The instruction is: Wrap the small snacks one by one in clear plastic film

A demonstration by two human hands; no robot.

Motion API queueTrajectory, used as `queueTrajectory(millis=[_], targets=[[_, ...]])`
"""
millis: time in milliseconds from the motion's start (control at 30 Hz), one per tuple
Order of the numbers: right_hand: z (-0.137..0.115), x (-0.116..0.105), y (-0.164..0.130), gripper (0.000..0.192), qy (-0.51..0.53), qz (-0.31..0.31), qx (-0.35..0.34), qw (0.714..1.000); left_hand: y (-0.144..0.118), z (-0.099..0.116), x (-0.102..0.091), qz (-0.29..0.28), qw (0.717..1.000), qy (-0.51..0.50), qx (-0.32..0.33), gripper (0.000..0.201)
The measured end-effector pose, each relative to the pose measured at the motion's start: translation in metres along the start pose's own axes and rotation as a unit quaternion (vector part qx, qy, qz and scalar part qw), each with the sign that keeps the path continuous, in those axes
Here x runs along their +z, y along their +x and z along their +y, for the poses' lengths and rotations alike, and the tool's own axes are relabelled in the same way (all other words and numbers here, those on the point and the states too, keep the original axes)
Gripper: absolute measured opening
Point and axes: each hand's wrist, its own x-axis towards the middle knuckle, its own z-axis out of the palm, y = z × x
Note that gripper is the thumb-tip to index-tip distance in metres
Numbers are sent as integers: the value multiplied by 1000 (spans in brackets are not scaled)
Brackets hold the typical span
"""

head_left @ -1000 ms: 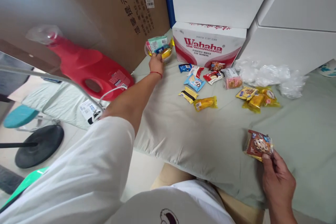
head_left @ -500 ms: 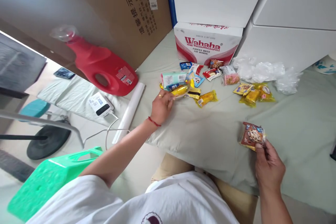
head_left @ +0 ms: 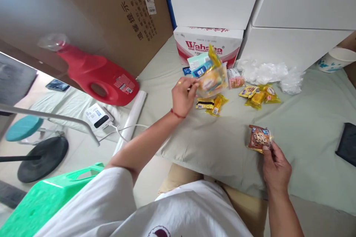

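Your left hand point(head_left: 182, 96) grips a clear bowl point(head_left: 211, 79) full of snack packets, tilted above the green sheet point(head_left: 211, 137). Your right hand point(head_left: 275, 166) pinches a brown cookie packet point(head_left: 258, 137) just over the sheet.

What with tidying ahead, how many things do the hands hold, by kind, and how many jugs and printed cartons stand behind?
snack-filled bowl, in left hand: 1
cookie packet, in right hand: 1
red jug: 1
printed cartons, Wahaha carton and brown carton: 2
Total: 5
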Motion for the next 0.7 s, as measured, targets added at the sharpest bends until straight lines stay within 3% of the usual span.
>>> queueTrajectory(millis=[67,100,167,233,267,367,500,600,700], targets=[[-1,0,0,73,2,0,-4,1000,31,3,35,24,976,-168,-138,11],[-2,0,0,73,2,-2,-7,1000,46,2,52,34,938,-262,-223,9],[-4,-1,-1,73,2,-8,-10,1000,70,-3,78,17,824,-427,-373,13],[-7,-2,-1,74,-1,-14,-9,1000,83,-10,91,8,776,-476,-413,22],[-9,-2,-1,74,-2,-15,-8,1000,86,-13,93,9,766,-490,-417,25],[-13,-2,-1,75,-6,-11,-9,1000,92,-24,84,24,748,-522,-409,34],[-14,-3,-1,75,3,-7,-5,1000,113,-32,58,32,740,-557,-375,36],[-11,-2,0,73,11,-8,-4,1000,127,-24,41,23,776,-539,-326,34],[-7,2,0,67,36,-7,7,999,107,1,30,-3,845,-481,-232,24]])
